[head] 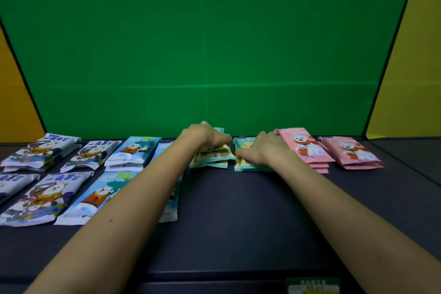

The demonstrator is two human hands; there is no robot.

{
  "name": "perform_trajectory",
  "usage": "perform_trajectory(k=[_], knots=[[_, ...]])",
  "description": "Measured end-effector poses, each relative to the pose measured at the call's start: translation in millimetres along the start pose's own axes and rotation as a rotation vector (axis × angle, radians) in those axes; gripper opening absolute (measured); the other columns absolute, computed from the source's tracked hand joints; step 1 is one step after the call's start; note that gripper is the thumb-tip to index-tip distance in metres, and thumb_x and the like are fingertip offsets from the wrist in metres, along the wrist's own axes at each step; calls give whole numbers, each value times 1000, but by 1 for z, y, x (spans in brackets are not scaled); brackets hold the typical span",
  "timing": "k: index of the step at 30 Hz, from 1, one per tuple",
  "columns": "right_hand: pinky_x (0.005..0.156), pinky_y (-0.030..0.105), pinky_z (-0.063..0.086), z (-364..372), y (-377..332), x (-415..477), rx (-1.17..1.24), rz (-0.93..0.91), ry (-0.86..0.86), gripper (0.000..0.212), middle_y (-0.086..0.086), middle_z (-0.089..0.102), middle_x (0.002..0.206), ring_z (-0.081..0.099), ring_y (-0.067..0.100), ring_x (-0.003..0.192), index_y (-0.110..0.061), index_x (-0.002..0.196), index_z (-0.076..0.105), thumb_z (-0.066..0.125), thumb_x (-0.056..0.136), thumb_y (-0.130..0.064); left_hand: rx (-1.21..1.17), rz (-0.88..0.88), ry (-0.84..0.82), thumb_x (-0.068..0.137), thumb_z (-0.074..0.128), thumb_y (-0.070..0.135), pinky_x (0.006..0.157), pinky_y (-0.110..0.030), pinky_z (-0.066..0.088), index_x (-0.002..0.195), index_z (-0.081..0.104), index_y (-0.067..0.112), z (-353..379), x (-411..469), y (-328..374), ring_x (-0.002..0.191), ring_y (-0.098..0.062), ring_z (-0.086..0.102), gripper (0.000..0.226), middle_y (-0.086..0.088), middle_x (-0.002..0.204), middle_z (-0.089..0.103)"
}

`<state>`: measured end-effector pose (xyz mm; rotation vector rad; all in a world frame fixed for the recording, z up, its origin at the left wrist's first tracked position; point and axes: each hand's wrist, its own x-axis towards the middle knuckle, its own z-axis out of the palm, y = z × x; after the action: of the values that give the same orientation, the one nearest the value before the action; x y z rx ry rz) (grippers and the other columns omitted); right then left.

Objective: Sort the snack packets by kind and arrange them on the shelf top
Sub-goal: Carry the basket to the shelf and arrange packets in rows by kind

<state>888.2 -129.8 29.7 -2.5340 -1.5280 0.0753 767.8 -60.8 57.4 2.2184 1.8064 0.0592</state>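
Mostly sorted: white packets [40, 153], blue packets [133, 153], pink packets [303, 148] line the shelf's [238, 210] back edge. Left hand [202, 136] grip pinches teal stack [214, 159]; right hand [262, 150] presses flat on second teal stack [242, 142]. Squaring-up remains, probably.

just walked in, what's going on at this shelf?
A person is sorting snack packets by kind on the dark shelf top. The left hand curls over the left teal stack, and the right hand lies on the right teal stack. White packets and blue packets are laid out to the left, and two pink stacks to the right.
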Motion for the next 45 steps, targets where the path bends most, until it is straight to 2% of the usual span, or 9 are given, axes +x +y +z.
perform_trajectory(k=[9,15,18,23,26,28,37,40,45], knots=[[99,40,36,-26,13,-41,73,-122,76,76,22,36,140,39,38,128,-7,140,28,42,86,-59,51,135,243,85,40,63,99,-41,36,141,29,5,-16,-44,-8,129,-37,39,81,-20,144,33],[101,38,34,-13,33,-102,-31,-202,-93,74,16,31,146,37,33,130,-16,142,26,41,85,-59,288,292,84,85,36,65,101,-41,35,142,28,7,14,-111,-20,131,-36,37,82,-17,147,29],[100,39,36,-5,32,-117,-48,-196,-73,75,14,33,142,39,33,128,-18,143,26,37,85,-65,385,297,44,85,33,66,97,-40,37,140,30,9,33,-124,-24,129,-34,40,79,-16,148,29],[111,33,24,-14,54,-117,25,-378,-113,77,-4,19,154,25,16,140,-26,147,22,28,84,-70,301,394,83,83,29,73,104,-40,33,140,33,16,33,-132,-46,134,-27,33,81,-9,148,32],[111,17,10,-21,75,-121,129,-555,-273,75,-21,-2,156,6,-3,142,-39,147,16,42,82,-65,134,572,-152,83,43,67,117,-34,14,147,17,36,22,-134,-74,145,-13,9,76,9,158,6],[111,14,8,-18,81,-123,99,-597,-322,72,-21,-3,156,3,-5,142,-43,146,17,49,83,-60,141,620,-287,82,49,64,119,-32,5,146,7,45,19,-134,-87,145,-8,-3,79,16,157,-8],[105,10,6,-13,74,-123,48,-599,-255,68,-17,7,157,7,-1,142,-39,146,21,48,86,-56,235,618,-179,80,47,68,119,-34,7,147,9,42,27,-133,-86,146,-14,0,81,9,159,-4],[104,12,13,-24,62,-115,133,-572,-236,60,-12,19,155,19,1,140,-31,145,30,41,91,-52,-4,558,-185,80,45,66,117,-30,11,149,17,31,14,-128,-84,145,-11,9,82,8,158,9],[106,24,31,-21,17,-70,561,-406,-157,49,-3,37,149,41,12,131,-16,144,33,45,97,-28,-540,369,-64,96,43,40,110,-33,24,147,25,12,4,-74,-64,139,-20,29,61,-3,154,26]])
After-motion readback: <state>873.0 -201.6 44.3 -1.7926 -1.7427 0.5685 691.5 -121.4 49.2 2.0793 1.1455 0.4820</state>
